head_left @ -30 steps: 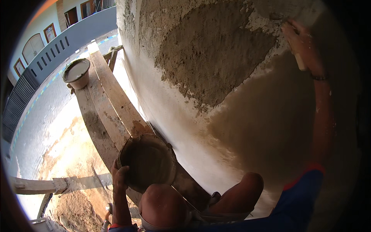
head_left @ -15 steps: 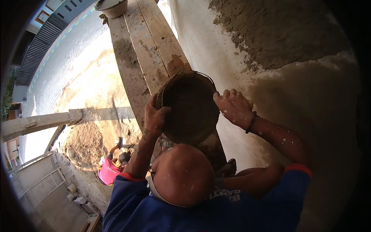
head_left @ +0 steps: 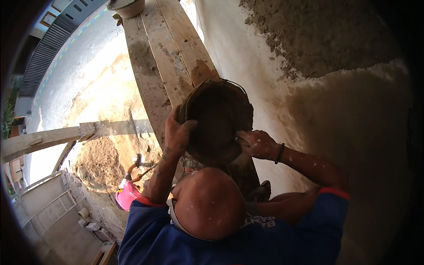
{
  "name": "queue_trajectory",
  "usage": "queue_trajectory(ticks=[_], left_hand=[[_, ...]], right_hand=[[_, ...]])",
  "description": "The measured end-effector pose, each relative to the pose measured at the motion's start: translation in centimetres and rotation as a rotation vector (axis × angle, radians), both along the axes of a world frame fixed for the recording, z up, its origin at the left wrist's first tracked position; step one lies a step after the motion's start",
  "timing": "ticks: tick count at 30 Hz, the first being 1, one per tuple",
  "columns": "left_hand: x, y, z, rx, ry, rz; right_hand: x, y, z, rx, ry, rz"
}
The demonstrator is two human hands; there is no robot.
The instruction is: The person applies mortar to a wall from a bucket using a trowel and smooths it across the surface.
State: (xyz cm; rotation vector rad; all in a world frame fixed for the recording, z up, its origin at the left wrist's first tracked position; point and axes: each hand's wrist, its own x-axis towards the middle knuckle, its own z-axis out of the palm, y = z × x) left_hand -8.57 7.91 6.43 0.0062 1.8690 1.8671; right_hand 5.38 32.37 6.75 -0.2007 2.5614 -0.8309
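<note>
A dark, mortar-crusted bucket point(head_left: 216, 117) is tilted over the planks, its round mouth turned up toward me. My left hand point(head_left: 179, 132) grips its left rim, thumb over the edge and fingers behind the side. At the lower right of the mouth is my right hand point(head_left: 259, 144), fingers curled closed. A small pale bit shows at its fingertips, too little to name; the shaded inside of the bucket hides the rest. Pale splashes dot my right forearm, and a dark bracelet point(head_left: 279, 153) circles that wrist.
Long wooden planks point(head_left: 165, 48) run away ahead, with another bucket point(head_left: 126, 8) at their far end. On the right stands a wall point(head_left: 269, 84) partly covered in wet mortar. Below left, a co-worker in pink point(head_left: 128, 194) is beside a sand heap point(head_left: 99, 163); a wooden beam point(head_left: 48, 140) crosses there.
My right hand has left the bucket's right rim and moved down and left over its mouth, fingers now curled. My left hand keeps its grip. Below, the co-worker's arm has shifted.
</note>
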Motion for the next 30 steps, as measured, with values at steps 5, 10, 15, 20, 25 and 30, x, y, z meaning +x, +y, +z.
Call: queue_trajectory(ticks=[5, 10, 15, 20, 25, 30], left_hand=[[-2.4, -2.0, -3.3, 0.100, -0.052, -0.036], [-3.2, -4.7, -5.1, 0.351, -0.186, -0.026], [-2.2, -9.3, -5.4, 0.231, -0.252, -0.072], [-4.0, -9.2, -9.0, 0.094, -0.180, -0.260], [-4.6, -14.9, -4.6, -0.173, -0.376, -0.227], [-7.1, -6.8, -10.1, 0.034, -0.586, -0.526]], right_hand=[[-0.9, 0.3, 0.2, 0.013, 0.015, -0.107], [-3.0, 1.8, 6.4, -0.056, 0.078, -0.126], [-5.1, 3.6, 17.0, -0.018, 0.290, -0.074], [-3.5, 6.4, 31.3, 0.069, 0.391, -0.110], [-4.6, 10.1, 35.8, -0.099, 0.242, -0.385], [1.1, 21.5, 47.3, 0.693, 0.856, -0.876]])
